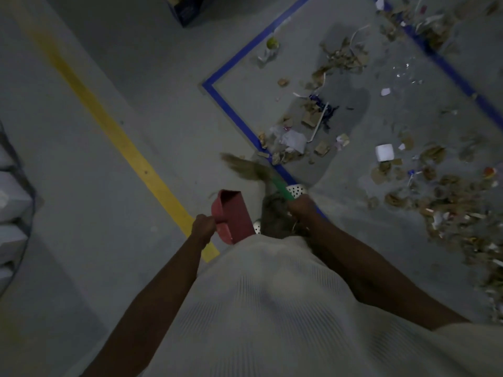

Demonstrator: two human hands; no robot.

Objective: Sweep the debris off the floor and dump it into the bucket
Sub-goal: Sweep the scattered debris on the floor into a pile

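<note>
The left hand is clenched round the handle of a red dustpan, on the near side of the blue tape line. The right hand grips the green-handled broom, whose bristles lie just beside the tape. Paper and cardboard debris is scattered over the floor beyond the tape.

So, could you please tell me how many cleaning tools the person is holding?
2. A red dustpan is in the left hand; a green-handled broom is in the right hand, its bristles beside the blue tape. None seems hidden.
</note>
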